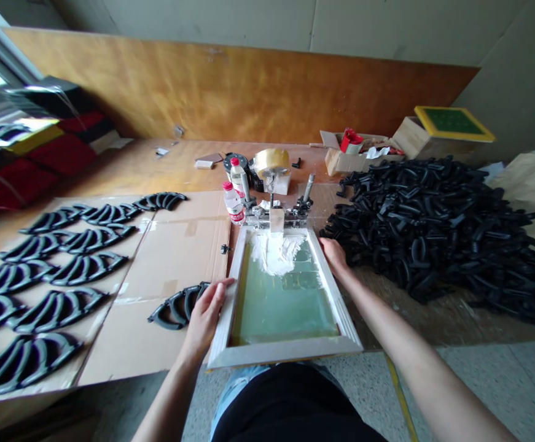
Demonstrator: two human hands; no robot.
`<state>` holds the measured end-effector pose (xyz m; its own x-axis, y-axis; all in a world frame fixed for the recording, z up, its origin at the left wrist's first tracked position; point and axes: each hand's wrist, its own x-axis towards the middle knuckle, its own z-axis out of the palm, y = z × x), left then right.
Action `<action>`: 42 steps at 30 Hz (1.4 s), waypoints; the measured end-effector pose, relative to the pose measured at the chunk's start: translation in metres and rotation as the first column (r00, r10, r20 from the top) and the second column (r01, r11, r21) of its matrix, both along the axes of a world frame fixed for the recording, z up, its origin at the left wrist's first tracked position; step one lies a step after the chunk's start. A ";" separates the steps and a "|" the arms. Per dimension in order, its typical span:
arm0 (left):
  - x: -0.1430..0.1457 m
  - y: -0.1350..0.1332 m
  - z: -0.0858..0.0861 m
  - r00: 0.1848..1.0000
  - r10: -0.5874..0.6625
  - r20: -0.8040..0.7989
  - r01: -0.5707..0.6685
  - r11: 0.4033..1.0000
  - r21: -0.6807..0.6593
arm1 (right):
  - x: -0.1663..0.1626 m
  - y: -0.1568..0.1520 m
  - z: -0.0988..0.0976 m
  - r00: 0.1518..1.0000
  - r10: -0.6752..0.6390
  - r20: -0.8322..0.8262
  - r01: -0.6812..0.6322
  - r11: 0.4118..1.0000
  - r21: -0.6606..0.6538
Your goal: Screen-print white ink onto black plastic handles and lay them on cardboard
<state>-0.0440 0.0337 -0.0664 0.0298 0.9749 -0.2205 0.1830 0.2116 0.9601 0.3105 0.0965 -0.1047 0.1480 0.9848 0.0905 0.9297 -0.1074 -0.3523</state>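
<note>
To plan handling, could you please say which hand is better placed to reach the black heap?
Probably the right hand: it is at the right edge of the frame, beside the heap, while the left hand is at the opposite edge.

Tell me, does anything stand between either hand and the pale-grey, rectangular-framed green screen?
Nothing visible: the left hand touches the left side of the green screen, the right hand the right. The black, curved, ribbed piece lies mostly left of the left hand.
</note>
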 end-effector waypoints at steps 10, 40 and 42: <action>0.001 0.000 -0.086 0.997 -0.031 -0.073 0.022 0.993 -0.120 | -0.092 0.064 0.028 0.893 0.416 0.169 -0.427 0.903 0.035; 0.008 0.025 0.042 0.992 -0.004 0.126 0.005 1.000 -0.012 | -0.019 0.091 0.059 0.973 0.185 -0.135 -0.155 0.966 0.207; 0.017 0.041 0.059 0.974 0.004 0.224 -0.027 0.995 0.099 | 0.011 0.086 0.048 0.969 0.037 -0.245 0.021 0.973 0.230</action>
<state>-0.0268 0.0747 -0.0077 0.0520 0.9925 -0.1110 -0.0412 0.1132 0.9927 0.3214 0.1821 -0.0571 0.1861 0.9432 0.2753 0.8112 0.0106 -0.5847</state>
